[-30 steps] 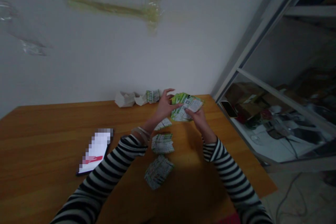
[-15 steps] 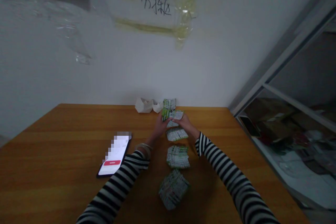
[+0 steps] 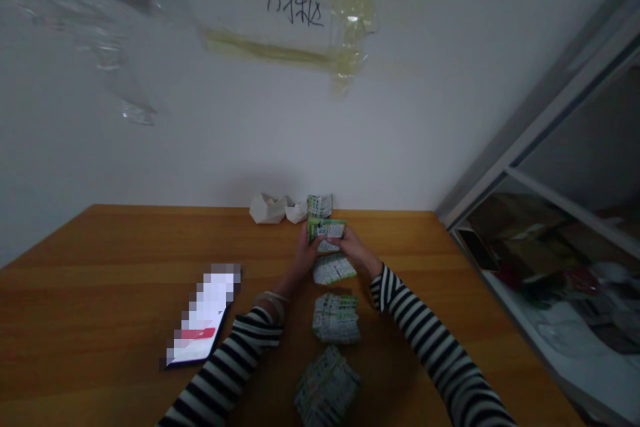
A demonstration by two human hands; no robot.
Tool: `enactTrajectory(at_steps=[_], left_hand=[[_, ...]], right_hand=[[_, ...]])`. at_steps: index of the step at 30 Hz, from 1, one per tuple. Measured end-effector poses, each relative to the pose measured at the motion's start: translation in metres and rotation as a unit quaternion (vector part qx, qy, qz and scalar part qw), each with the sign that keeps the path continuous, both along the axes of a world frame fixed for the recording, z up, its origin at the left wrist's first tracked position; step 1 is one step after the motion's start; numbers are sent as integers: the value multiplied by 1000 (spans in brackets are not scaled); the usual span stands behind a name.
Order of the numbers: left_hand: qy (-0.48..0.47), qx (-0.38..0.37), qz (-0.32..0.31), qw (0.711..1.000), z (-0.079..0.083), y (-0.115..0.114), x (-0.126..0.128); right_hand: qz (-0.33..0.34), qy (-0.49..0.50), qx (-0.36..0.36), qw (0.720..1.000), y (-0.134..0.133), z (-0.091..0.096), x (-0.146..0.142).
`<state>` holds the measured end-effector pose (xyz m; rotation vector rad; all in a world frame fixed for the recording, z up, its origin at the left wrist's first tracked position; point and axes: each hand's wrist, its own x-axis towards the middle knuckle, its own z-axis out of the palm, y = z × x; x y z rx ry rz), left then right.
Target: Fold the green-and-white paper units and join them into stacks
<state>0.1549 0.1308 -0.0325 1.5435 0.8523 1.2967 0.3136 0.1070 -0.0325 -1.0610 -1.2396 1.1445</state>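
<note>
Near the back of the table, my left hand and my right hand pinch opposite ends of a green-and-white printed packet. Thumbs lie on its near side; the other fingers are mostly hidden behind it. Directly beyond it, a similar creased packet rests by the wall. On my side of the hands, more of these packets form a row: one just below the hands, a second nearer me, and a third turned at an angle at the front. Another partly shows beneath the held packet.
Two crumpled white paper pieces sit against the wall, left of the row. A lit phone lies on the wooden table beside my left forearm. To the right, beyond the table edge, a dark phone-like slab lies among clutter behind a frame.
The held packet has been levelled and looks straighter between my hands. My view has shifted slightly, so the table and its contents appear a little lower. Both hands keep their hold.
</note>
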Motion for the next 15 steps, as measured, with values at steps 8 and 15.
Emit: enactTrajectory(at_steps=[8, 15], left_hand=[[36, -10, -13, 999, -7, 2, -4], [71, -11, -47, 996, 4, 18, 15]], right_hand=[[-35, -40, 7, 999, 2, -11, 4], [-152, -50, 33, 987, 1, -7, 19]])
